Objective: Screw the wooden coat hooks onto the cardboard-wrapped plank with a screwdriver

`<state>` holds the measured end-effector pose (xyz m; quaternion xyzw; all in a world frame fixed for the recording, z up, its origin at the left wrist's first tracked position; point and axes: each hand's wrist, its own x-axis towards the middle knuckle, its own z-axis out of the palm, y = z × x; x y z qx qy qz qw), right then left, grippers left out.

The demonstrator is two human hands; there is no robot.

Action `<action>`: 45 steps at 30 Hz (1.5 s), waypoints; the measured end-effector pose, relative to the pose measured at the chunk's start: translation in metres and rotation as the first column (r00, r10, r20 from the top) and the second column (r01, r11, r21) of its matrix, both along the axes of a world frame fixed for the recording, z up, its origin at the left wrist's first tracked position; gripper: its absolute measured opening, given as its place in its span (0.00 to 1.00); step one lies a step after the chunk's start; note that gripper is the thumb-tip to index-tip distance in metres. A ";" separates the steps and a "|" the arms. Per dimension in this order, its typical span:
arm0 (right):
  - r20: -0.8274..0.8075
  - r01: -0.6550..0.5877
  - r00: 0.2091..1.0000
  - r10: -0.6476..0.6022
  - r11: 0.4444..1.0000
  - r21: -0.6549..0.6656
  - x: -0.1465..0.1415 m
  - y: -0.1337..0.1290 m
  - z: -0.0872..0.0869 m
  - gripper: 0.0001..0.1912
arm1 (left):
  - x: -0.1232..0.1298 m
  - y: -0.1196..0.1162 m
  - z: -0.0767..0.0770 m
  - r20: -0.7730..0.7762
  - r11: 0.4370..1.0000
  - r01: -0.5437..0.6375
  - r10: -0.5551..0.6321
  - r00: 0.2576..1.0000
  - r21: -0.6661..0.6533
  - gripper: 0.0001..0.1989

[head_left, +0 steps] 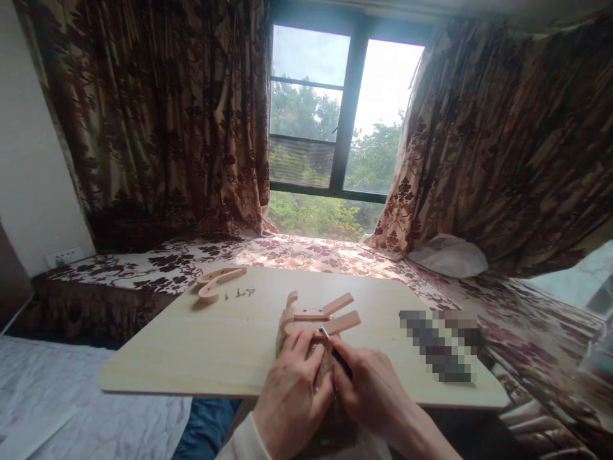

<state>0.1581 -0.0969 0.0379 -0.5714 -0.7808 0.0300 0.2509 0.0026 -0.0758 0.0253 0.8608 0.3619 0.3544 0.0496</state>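
My right hand is closed around the dark handle of a screwdriver. Its metal shaft slants up to the left, with the tip at the near wooden piece. My left hand presses its fingers on the rounded left end of that piece, holding it down. Just behind lies a similar wooden piece with dark holes and a curled end, also forked to the right. A brownish, plastic-wrapped block shows beneath the pieces and my hands. The screwdriver's exact contact point is too small to make out.
On the pale table, curved wooden hooks lie at the far left beside several small screws. A pixelated dark object is at the right. Behind stand a floral-covered ledge, curtains and a window.
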 end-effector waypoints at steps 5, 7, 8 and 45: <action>0.027 0.005 1.000 -0.005 1.000 0.009 -0.002 0.000 0.003 0.22 | -0.001 0.001 0.002 -0.005 1.000 0.016 -0.016 1.000 -0.008 0.13; 0.037 0.002 0.999 -0.003 1.000 0.011 -0.004 -0.001 0.004 0.21 | -0.001 0.001 0.002 0.000 1.000 0.018 -0.018 1.000 -0.008 0.12; 0.043 0.002 0.999 -0.002 1.000 0.012 -0.005 -0.001 0.004 0.20 | 0.000 0.001 0.002 0.003 1.000 0.017 -0.017 1.000 -0.007 0.12; 0.186 0.026 0.982 -0.018 0.999 -0.041 0.032 0.028 0.075 0.12 | 0.007 0.009 0.006 -0.123 0.996 -0.059 0.067 0.990 0.067 0.26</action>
